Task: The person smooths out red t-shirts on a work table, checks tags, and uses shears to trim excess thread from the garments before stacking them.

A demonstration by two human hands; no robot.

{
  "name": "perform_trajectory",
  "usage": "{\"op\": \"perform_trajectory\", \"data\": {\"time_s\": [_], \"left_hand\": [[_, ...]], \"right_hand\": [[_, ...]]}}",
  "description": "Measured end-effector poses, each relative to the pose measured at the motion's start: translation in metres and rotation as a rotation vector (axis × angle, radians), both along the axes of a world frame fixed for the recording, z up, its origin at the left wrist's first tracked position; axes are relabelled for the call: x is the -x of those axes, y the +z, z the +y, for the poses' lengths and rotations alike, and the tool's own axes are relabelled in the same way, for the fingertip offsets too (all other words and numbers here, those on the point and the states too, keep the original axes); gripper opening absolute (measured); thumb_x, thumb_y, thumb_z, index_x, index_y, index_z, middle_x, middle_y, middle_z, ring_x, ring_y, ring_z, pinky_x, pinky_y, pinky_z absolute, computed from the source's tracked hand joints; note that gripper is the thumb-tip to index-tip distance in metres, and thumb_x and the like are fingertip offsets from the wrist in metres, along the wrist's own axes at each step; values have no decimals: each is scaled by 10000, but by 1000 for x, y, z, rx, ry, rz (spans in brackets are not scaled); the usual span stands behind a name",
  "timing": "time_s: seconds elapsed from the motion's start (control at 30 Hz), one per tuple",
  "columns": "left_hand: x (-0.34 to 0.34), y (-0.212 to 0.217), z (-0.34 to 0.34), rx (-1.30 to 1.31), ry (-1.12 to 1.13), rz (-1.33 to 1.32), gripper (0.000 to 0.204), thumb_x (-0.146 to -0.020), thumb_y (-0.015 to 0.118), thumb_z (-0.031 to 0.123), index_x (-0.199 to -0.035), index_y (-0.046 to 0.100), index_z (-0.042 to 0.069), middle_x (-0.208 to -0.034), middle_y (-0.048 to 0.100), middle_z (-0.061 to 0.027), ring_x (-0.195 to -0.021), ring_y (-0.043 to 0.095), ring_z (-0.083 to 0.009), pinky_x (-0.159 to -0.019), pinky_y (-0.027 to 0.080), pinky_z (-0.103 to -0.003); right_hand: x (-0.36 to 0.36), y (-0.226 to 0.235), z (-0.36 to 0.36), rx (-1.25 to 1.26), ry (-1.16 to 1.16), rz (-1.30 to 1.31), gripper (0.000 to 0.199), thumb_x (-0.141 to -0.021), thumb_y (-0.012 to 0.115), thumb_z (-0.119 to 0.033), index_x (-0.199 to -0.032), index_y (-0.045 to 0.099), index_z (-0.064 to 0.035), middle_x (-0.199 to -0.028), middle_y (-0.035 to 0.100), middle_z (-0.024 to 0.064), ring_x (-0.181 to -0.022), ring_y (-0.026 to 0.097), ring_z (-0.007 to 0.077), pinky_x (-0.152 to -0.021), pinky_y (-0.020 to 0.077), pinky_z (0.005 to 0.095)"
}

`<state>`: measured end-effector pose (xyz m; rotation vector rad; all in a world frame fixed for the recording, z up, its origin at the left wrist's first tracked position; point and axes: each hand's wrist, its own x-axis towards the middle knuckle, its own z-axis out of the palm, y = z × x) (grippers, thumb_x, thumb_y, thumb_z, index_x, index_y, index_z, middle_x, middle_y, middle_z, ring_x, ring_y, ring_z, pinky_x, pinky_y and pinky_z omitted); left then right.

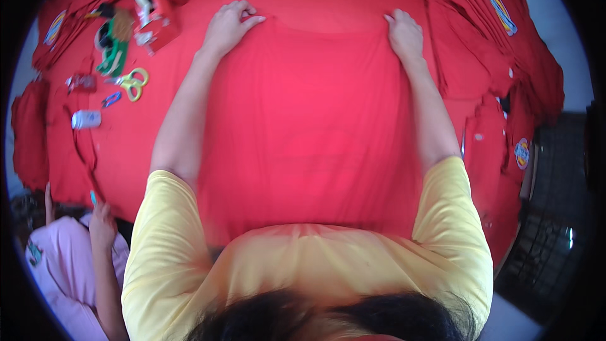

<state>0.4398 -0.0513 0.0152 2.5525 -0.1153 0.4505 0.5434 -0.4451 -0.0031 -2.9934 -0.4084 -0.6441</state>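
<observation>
A red garment is spread in front of me over the red-covered table, its far edge dipping in a shallow curve between my two hands. My left hand pinches the cloth at the far left corner, thumb stretched along the edge. At the far right corner my right hand has its fingers closed on the same garment. Both arms reach forward, and the near part of the cloth comes up close to my body. Its surface is slightly blurred, with soft folds along the sides.
At the left lie yellow-handled scissors, small blue snips, a white cylinder, a green tape dispenser and a red tape dispenser. Red garments with oval badges surround the work area. A co-worker's hand shows at lower left.
</observation>
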Motion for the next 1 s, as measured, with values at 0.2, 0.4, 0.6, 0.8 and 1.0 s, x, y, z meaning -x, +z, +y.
{"op": "perform_trajectory", "data": {"time_s": [0.2,0.4,0.6,0.8,1.0], "left_hand": [[164,29,61,277,215,479,360,-851,657,335,-946,600,-8,-961,624,-148,-873,605,-208,-769,478,-326],[319,37,40,189,239,575,235,-773,721,152,-878,578,-2,-820,557,-109,-729,583,-209,-679,474,-334],[347,26,0,410,455,462,149,-764,663,16,-814,524,-6,-796,542,-95,-702,563,-190,-656,463,-292],[371,23,-63,140,-131,192,173,-729,662,35,-895,614,33,-896,576,-88,-864,572,-260,-741,476,-373],[393,19,-80,-8,-293,268,251,-760,656,106,-1001,662,36,-1060,598,-93,-955,567,-251,-845,471,-358]], "right_hand": [[37,26,80,-126,334,-4,234,-852,569,-143,-1077,602,-86,-1057,600,124,-964,553,326,-831,443,454],[87,20,251,-348,790,268,286,-815,455,0,-1036,630,-48,-1098,563,149,-1034,551,329,-886,461,402],[88,39,253,-439,823,316,241,-752,473,-3,-938,616,-61,-988,549,150,-965,558,319,-839,456,397],[129,42,75,-218,496,98,254,-730,489,54,-911,604,-83,-1117,555,120,-1057,505,349,-898,425,423],[246,30,-55,-259,143,262,199,-821,552,-12,-991,628,-82,-1157,542,142,-1089,494,339,-930,409,411]]}}
